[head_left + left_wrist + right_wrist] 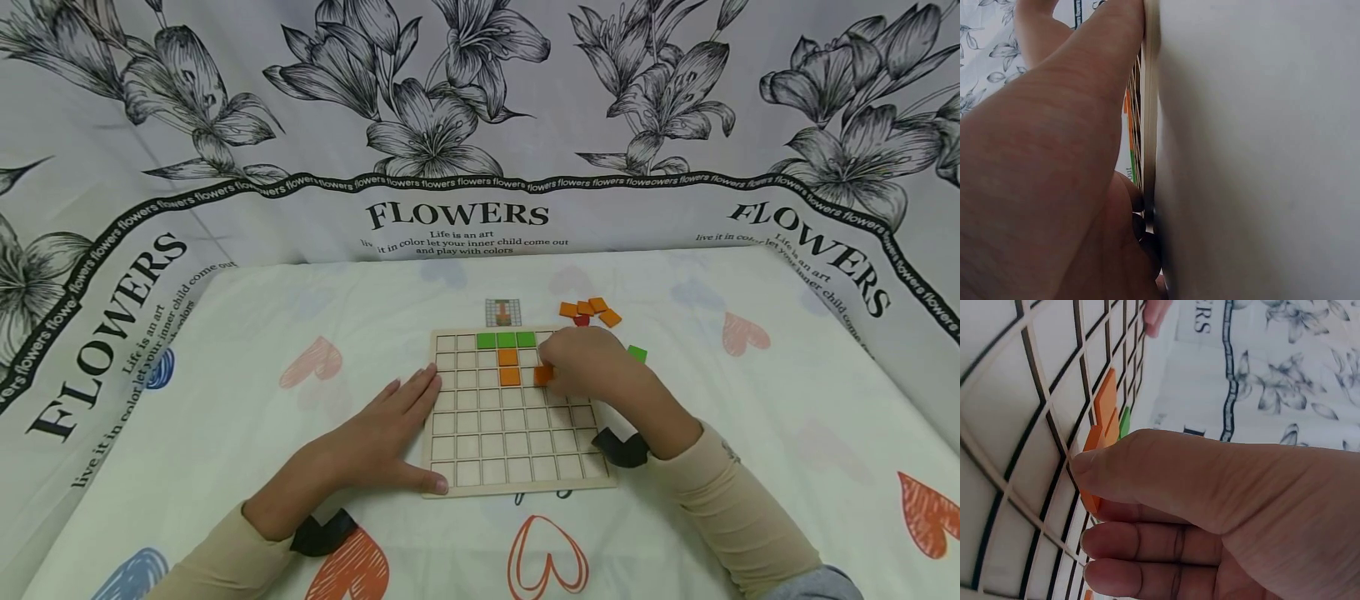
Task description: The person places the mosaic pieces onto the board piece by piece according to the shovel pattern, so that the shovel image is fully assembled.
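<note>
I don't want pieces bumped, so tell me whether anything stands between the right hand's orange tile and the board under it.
Nothing visible does. The right hand pinches the orange tile close over the board, with no piece showing between. The nearest placed tile lies to its left.

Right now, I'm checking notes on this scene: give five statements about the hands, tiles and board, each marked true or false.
1. The right hand pinches an orange tile. True.
2. The left hand is at the grid board's right edge. False: the left hand is at its left edge.
3. Three green tiles sit in the board's far row. True.
4. A small printed card lies beyond the board's far edge. True.
5. Every green tile is on the board. False: a loose green tile lies right of it.
</note>
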### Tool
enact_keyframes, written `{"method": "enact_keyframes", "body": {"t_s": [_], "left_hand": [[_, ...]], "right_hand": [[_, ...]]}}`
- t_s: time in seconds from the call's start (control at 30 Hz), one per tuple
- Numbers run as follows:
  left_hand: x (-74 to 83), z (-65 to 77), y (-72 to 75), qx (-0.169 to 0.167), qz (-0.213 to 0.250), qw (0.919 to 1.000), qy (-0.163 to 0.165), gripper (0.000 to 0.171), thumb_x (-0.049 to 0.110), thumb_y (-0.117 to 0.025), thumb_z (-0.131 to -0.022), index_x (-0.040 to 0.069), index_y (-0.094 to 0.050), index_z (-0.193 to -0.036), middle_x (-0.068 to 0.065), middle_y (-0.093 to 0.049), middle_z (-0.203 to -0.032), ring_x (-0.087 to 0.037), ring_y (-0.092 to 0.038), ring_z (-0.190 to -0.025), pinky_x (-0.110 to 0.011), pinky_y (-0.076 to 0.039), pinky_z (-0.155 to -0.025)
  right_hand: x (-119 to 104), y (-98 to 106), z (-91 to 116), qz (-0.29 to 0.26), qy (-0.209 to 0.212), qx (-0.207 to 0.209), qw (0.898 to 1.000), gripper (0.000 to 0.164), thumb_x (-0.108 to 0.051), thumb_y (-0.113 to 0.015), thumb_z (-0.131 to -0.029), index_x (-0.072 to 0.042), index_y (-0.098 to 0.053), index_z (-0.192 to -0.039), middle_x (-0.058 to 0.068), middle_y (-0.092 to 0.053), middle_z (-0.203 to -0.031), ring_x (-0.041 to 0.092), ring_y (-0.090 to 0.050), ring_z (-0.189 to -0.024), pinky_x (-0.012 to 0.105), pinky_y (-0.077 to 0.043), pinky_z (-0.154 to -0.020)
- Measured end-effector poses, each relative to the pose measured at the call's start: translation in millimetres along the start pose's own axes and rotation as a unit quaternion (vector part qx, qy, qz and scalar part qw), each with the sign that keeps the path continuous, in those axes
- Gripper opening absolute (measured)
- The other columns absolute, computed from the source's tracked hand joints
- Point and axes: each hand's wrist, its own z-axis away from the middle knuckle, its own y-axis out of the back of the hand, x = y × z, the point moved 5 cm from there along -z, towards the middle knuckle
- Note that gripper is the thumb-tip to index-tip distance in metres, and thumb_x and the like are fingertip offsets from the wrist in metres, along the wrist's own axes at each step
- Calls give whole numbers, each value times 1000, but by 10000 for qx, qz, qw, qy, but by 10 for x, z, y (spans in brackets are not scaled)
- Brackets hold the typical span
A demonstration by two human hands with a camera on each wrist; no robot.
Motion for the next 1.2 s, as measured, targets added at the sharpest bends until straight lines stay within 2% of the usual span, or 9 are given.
{"method": "enact_keyframes", "body": {"t_s": [0.37,0.6,0.9,1.2], "left_hand": [[3,3,5,-27,22,10000,-11,132,90,-55,-71,4,-10,-161,-9,-2,-168,-21,-1,-153,-48,-8,-121],[-6,0,-6,-28,38,10000,-12,132,90,-55,-71,4,-10,-161,-8,-2,-168,-21,0,-153,-48,-7,-121],[5,19,22,31,33,9999,-121,130,86,-59,-73,2,-10,-160,-11,-3,-167,-21,-2,-153,-49,-9,-121],[0,13,11,63,8,9999,-146,131,86,-59,-73,2,-10,-160,-12,-3,-167,-22,-2,-153,-49,-9,-121]], "right_hand": [[-256,-34,30,-36,488,-42,9988,20,-23,-81,-85,-16,-64,-79,-3,-53,-67,15,-51,-67,27,-40,-57],[-359,-48,31,73,656,247,9975,15,-23,-79,-87,-15,-68,-81,-3,-53,-67,15,-50,-67,27,-41,-58],[-412,-44,16,154,824,497,9952,14,-22,-79,-87,-16,-68,-81,-4,-52,-67,14,-50,-66,25,-43,-58],[-422,-53,15,72,787,427,9960,12,-23,-78,-88,-15,-70,-84,-3,-52,-67,14,-50,-66,25,-41,-57]]}}
